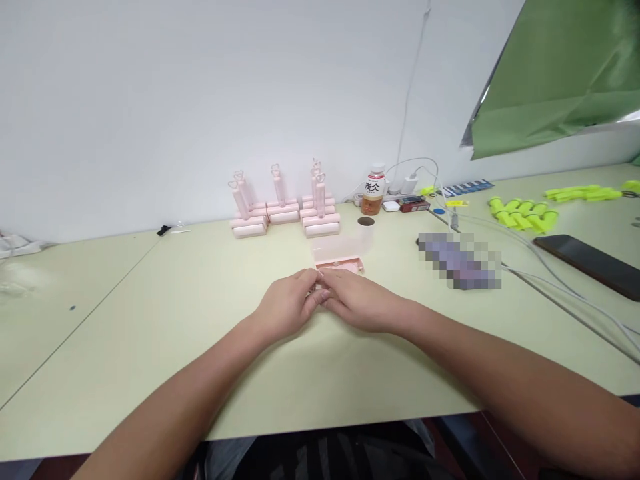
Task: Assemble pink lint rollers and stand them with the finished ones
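Observation:
My left hand [290, 301] and my right hand [357, 299] meet at the middle of the table, fingers curled in and touching. Whatever lies between them is hidden, so I cannot make it out. Just beyond the fingers lies a shallow pink case [345, 261], with small pink and pale pieces inside. Its see-through lid [340, 247] is raised at the back. The hands cover the near left part of this case.
Several pink rollers with upright heart-topped handles [277, 190] stand along the wall. A drink bottle [373, 190], a white charger [410, 185], cables, yellow-green pieces [523, 213], a blurred-out device [457, 260] and a black phone [590, 263] lie to the right.

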Motion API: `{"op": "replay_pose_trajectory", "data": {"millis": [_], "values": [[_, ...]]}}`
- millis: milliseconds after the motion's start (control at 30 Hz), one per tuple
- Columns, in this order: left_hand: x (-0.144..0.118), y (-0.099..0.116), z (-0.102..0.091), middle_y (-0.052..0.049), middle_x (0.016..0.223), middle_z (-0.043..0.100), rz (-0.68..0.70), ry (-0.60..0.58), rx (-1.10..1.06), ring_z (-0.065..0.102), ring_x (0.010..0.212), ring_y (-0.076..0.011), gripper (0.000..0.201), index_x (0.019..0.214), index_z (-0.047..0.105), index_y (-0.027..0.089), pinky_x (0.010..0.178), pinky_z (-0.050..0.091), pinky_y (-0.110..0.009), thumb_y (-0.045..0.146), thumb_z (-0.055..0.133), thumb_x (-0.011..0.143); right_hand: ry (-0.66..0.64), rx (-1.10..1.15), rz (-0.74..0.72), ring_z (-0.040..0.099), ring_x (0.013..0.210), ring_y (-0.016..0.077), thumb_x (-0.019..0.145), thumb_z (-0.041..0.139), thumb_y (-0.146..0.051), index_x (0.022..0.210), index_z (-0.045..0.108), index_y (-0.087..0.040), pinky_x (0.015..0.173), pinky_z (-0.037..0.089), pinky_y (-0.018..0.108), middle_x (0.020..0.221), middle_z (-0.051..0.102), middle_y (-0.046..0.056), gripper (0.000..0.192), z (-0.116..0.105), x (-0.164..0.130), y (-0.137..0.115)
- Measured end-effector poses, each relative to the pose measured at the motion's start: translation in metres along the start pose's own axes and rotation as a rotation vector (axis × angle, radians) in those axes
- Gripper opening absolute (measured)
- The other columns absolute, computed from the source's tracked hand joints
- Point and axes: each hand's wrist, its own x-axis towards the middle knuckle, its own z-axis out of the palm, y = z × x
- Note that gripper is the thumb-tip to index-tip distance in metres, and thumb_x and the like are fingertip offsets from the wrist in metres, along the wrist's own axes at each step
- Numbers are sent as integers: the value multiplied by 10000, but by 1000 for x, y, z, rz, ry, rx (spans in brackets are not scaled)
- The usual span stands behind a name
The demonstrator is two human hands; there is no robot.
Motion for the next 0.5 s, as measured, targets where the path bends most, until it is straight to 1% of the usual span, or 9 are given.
{"op": "replay_pose_trajectory", "data": {"millis": [67, 133, 200, 233, 300, 367, 400, 433, 500], "values": [[-1, -7, -6, -10, 838, 672, -43, 91, -78, 608, 710, -159, 226, 976, 566, 208, 643, 440, -276, 390, 432, 973, 10, -35, 76, 606, 929, 255, 951, 518, -355, 1075, 588, -157, 748, 428, 335, 1030, 673, 123, 244, -3, 0, -1], [-1, -17, -13, 3, 778, 640, -88, 199, -171, 583, 683, -148, 258, 953, 563, 204, 636, 445, -269, 421, 425, 973, 21, -29, 129, 605, 820, 220, 948, 525, -401, 1024, 588, -172, 671, 393, 298, 924, 681, 84, 249, -6, 0, -1], [0, -26, -19, 11, 720, 606, -133, 251, -235, 557, 644, -141, 308, 921, 567, 200, 613, 442, -264, 458, 409, 976, 26, 24, 132, 588, 741, 186, 961, 503, -418, 948, 585, -187, 630, 365, 275, 843, 671, 46, 246, -9, 0, -1], [0, -29, -21, 6, 718, 604, -144, 253, -225, 558, 651, -145, 327, 903, 576, 197, 616, 444, -269, 464, 402, 979, 25, 47, 128, 580, 726, 176, 963, 498, -424, 908, 583, -190, 621, 358, 269, 823, 666, 37, 255, -10, 1, -1], [0, -29, -23, -32, 813, 643, -106, 239, -80, 595, 759, -176, 333, 871, 606, 194, 697, 459, -306, 431, 401, 983, 14, 59, 142, 565, 716, 173, 946, 522, -435, 850, 583, -188, 611, 350, 267, 804, 657, 34, 272, -9, 1, -2], [-2, -23, -23, -73, 1005, 673, 18, 201, 127, 610, 953, -225, 290, 910, 646, 198, 848, 441, -375, 378, 428, 975, 13, 78, 170, 551, 708, 173, 922, 556, -437, 830, 590, -185, 604, 346, 268, 785, 647, 32, 270, -5, 2, -2], [-3, -18, -22, -79, 1070, 673, 92, 160, 205, 603, 1020, -240, 267, 961, 655, 205, 907, 414, -404, 353, 433, 975, 18, 122, 166, 545, 703, 170, 916, 564, -444, 836, 596, -186, 605, 350, 268, 779, 641, 28, 272, -3, 2, -2], [-4, -12, -21, -78, 1088, 675, 155, 111, 254, 601, 1043, -243, 258, 1017, 650, 212, 941, 393, -420, 337, 428, 979, 32, 190, 146, 540, 702, 166, 914, 564, -457, 840, 601, -186, 606, 356, 267, 776, 633, 22, 283, -1, 2, -1], [-6, -3, -19, -72, 1028, 685, 221, 23, 290, 618, 980, -228, 276, 1099, 616, 207, 919, 399, -407, 344, 402, 992, 70, 378, 96, 517, 666, 149, 926, 530, -506, 807, 588, -186, 593, 365, 261, 733, 596, 6, 346, 2, 3, 0]]}}
